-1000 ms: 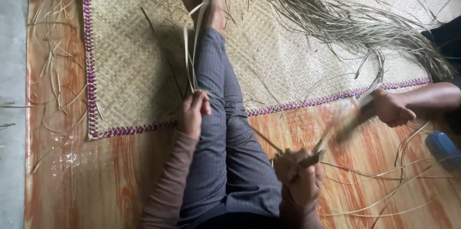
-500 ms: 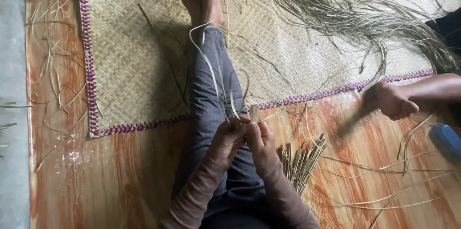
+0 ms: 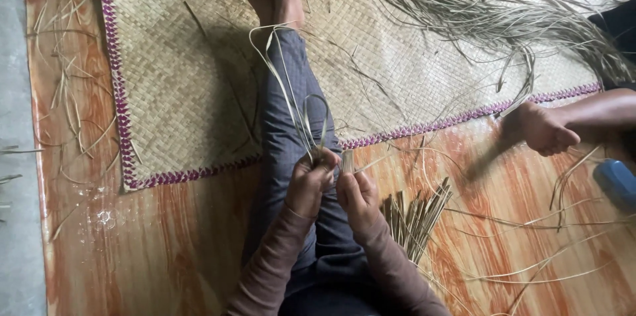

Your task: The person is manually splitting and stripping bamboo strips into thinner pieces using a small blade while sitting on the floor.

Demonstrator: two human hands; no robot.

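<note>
Item in hand: a few long pale reed strips [image 3: 291, 91], pinched at their lower ends and looping up and away over the person's outstretched leg [image 3: 291, 124]. The left hand [image 3: 308, 187] is closed tight around the strips at the gathering point; the right hand [image 3: 354, 193], touching it on the other side, is closed on a short flat stub [image 3: 347, 160] standing upright between its fingers. Holding both ends close together appears to keep the strips taut and aligned.

Just right of the right hand, a bundle of cut strips [image 3: 414, 216] lies fanned on the wooden floor [image 3: 185, 243]. Beyond the hands, the woven mat [image 3: 179, 71] with purple edging lies under the leg, with a loose heap of fibre [image 3: 477, 18] at its far right. Another person's foot [image 3: 543, 130] rests well right. A blue rounded object [image 3: 616, 180] lies further right; no label legible.
</note>
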